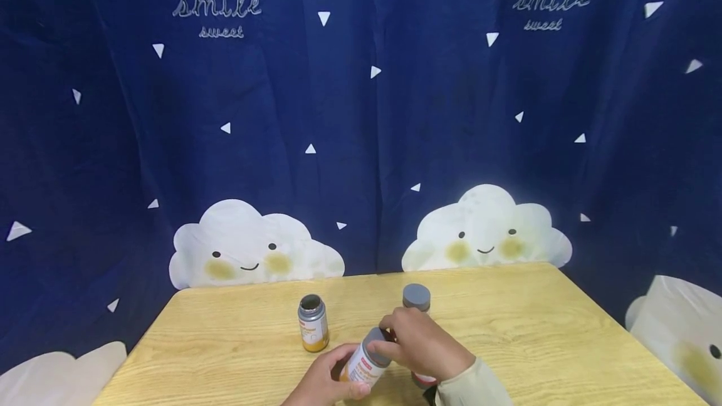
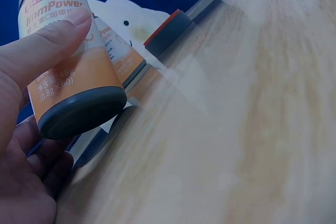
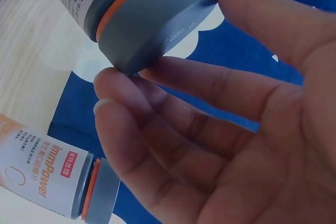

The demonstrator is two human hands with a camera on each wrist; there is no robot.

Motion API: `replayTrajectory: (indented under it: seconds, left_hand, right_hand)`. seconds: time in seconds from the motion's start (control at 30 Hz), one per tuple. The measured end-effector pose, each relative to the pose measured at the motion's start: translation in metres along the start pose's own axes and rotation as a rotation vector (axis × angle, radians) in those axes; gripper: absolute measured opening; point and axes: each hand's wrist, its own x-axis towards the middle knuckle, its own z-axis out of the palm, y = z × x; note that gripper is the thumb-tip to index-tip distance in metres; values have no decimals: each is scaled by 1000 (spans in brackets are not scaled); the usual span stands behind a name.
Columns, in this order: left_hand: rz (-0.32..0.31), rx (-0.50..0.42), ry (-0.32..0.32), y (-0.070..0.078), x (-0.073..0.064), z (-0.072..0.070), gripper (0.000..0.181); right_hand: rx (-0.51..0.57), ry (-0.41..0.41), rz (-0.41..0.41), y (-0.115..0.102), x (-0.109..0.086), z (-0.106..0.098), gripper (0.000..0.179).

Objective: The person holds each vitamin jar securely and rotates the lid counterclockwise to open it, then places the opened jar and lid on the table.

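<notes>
My left hand (image 1: pixel 329 378) holds a tilted supplement bottle (image 1: pixel 361 369) with a white and orange label, thumb across its front. The bottle's dark base (image 2: pixel 84 111) points toward the left wrist camera. My right hand (image 1: pixel 423 343) grips the grey cap (image 3: pixel 152 24) of this bottle between thumb and fingers. Left of the hands stands a similar bottle (image 1: pixel 313 324), upright and without a cap, its mouth dark. Behind my right hand is a third bottle (image 1: pixel 417 296), grey-capped and mostly hidden; in the right wrist view this capped bottle (image 3: pixel 47 171) shows its label.
The light wooden table (image 1: pixel 496 312) reaches back to a dark blue curtain (image 1: pixel 372 111) printed with clouds and triangles. In the left wrist view, a grey cap-like piece (image 2: pixel 168 34) with an orange-red edge lies on the table.
</notes>
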Motion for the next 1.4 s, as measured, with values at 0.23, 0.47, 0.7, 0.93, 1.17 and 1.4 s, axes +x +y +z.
replayTrajectory:
  seconds: [0.23,0.47,0.7,0.93,1.17,1.4]
  left_hand:
    - [28,-11,-8,0,2,0,53]
    - [38,-30,-21,-3,1,-1,52]
    - [26,-60,-36,-3,0,-1,52]
    - [45,-37,-32,-3,0,0,51]
    - [37,-42,-36,-5,-2,-1,52]
    - [37,-49,-38,-3,-1,-1,51]
  right_hand:
    - [-13,-8,-14,-1,-1,-2,17]
    - [-20,-34,-23,-2,-4,-3,25]
    - [-25,-62,-33,-3,-5,-5,28]
    - [28,-90,-25,-4,-6,-7,33]
    - [59,-96,-48,-3,-6,-8,35]
    - [92,-105,13,0,-7,-9,41]
